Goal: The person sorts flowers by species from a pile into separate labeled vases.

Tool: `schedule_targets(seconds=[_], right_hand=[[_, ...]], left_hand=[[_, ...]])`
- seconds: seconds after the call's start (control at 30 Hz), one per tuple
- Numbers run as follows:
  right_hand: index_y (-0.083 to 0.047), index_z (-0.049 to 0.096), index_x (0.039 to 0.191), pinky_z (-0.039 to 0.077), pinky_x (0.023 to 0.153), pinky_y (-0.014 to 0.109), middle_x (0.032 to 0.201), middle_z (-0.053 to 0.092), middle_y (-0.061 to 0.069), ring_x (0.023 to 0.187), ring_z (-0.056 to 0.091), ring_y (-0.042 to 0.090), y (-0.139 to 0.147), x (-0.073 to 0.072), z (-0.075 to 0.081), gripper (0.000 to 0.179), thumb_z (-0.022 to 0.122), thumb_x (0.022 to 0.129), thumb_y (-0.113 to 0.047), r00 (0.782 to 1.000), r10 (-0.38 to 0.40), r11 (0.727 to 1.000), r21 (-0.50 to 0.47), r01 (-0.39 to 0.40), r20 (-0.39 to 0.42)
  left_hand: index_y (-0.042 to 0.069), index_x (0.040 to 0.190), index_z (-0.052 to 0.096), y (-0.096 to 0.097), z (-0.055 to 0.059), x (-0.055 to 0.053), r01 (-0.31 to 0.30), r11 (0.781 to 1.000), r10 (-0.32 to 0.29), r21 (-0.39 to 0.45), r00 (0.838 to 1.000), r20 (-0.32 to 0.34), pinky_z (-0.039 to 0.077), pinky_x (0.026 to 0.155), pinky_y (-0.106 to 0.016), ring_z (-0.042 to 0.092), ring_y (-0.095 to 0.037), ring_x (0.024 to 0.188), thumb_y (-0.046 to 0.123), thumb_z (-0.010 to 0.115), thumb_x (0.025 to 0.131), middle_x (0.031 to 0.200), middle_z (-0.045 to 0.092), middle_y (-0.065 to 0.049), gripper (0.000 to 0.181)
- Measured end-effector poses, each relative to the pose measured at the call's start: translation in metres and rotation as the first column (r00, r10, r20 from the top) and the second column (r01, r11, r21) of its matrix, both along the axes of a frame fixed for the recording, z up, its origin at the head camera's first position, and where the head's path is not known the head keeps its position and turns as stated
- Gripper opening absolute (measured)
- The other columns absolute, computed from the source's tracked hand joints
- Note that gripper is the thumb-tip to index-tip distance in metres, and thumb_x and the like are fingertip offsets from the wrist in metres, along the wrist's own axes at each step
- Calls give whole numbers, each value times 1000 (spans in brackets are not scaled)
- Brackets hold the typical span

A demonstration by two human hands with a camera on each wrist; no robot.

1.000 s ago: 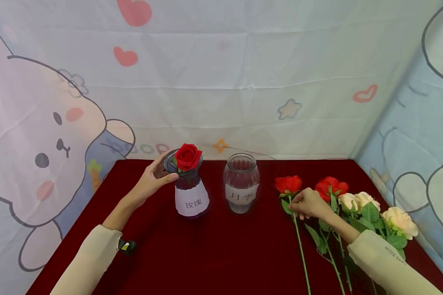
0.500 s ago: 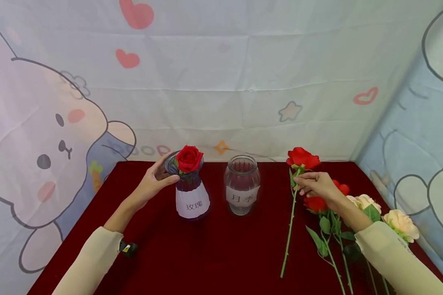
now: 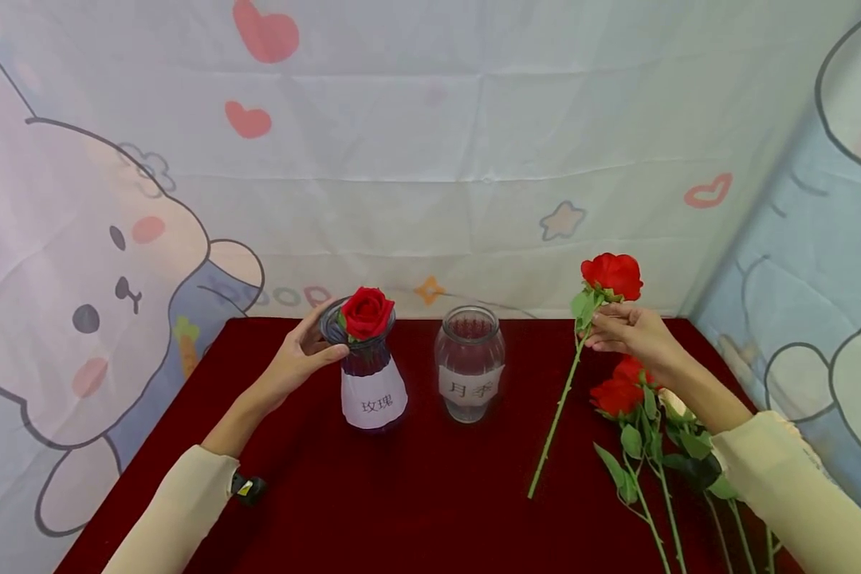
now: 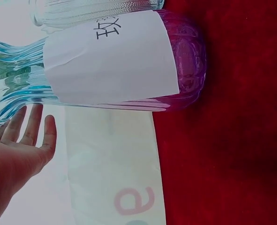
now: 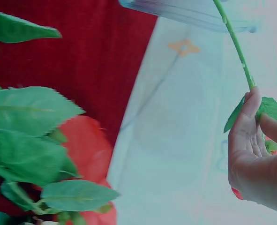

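Note:
In the head view, my left hand holds the flared neck of a purple-tinted glass vase, thumb in front. The vase wears a white paper label, and a red rose stands in its mouth. My right hand pinches the upper green stem of another red rose, raised above the table, its bare stem end pointing down and left. The right wrist view shows thumb and fingers meeting on the stem. Between the hands stands a clear glass jar with a white label.
More red roses lie at the right on the dark red cloth, with pale cream roses partly hidden behind my right forearm. A printed fabric backdrop rises behind the table and along the sides.
My right hand has lifted one red rose off the pile, raising it up and slightly right until its whole stem shows. My left hand stays at the vase.

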State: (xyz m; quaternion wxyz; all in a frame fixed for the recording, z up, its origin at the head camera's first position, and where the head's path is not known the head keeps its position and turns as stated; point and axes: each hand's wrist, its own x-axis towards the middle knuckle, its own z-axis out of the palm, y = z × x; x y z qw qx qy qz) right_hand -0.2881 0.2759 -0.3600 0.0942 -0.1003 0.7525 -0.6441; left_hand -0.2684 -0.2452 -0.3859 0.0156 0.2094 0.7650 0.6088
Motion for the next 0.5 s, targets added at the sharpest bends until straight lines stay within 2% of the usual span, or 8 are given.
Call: schedule_targets(seconds=[0.13, 0.23, 0.3, 0.37, 0.5], right_hand=[[16, 11, 156, 60, 81, 18, 93, 75, -9, 85, 73, 4, 3, 0, 13, 73, 52, 108, -20, 1000, -7, 995, -100, 8, 10], [6, 33, 150, 59, 80, 17, 93, 76, -6, 84, 73, 5, 4, -2, 23, 54, 55, 106, -18, 1000, -17, 977, -214, 13, -17], [-2, 52, 136, 59, 79, 17, 92, 77, -4, 83, 74, 6, 5, -4, 29, 34, 56, 106, -16, 999, -21, 953, -302, 6, -48], [-9, 64, 118, 60, 78, 18, 92, 78, -1, 81, 74, 8, 4, -6, 35, 16, 56, 105, -14, 998, -16, 921, -388, -10, -64], [-10, 73, 109, 60, 78, 20, 92, 78, 3, 80, 74, 11, 0, -8, 46, 18, 55, 105, -10, 998, -7, 859, -512, -26, -61]], left_hand=[[20, 163, 23, 0, -1, -1, -4, 1000, 4, -2, 1000, -1, 55, 97, -21, 62, -10, 120, 11, 62, 100, 157, 43, -12, 75], [19, 163, 23, 0, 0, -2, 0, 1000, 0, -5, 1000, -11, 55, 97, -21, 62, -10, 120, 11, 63, 100, 157, 43, -12, 75], [18, 164, 23, 0, -1, -3, 4, 1000, -4, -1, 1000, -16, 55, 97, -21, 62, -9, 120, 12, 63, 100, 158, 43, -12, 75], [18, 164, 23, 0, -1, -3, 6, 1000, -6, 1, 1000, -18, 55, 97, -21, 61, -9, 121, 12, 63, 100, 158, 43, -11, 75], [21, 164, 23, -1, -1, -2, 2, 1000, -2, 2, 1000, -11, 54, 97, -21, 61, -8, 122, 11, 63, 100, 158, 43, -9, 75]])
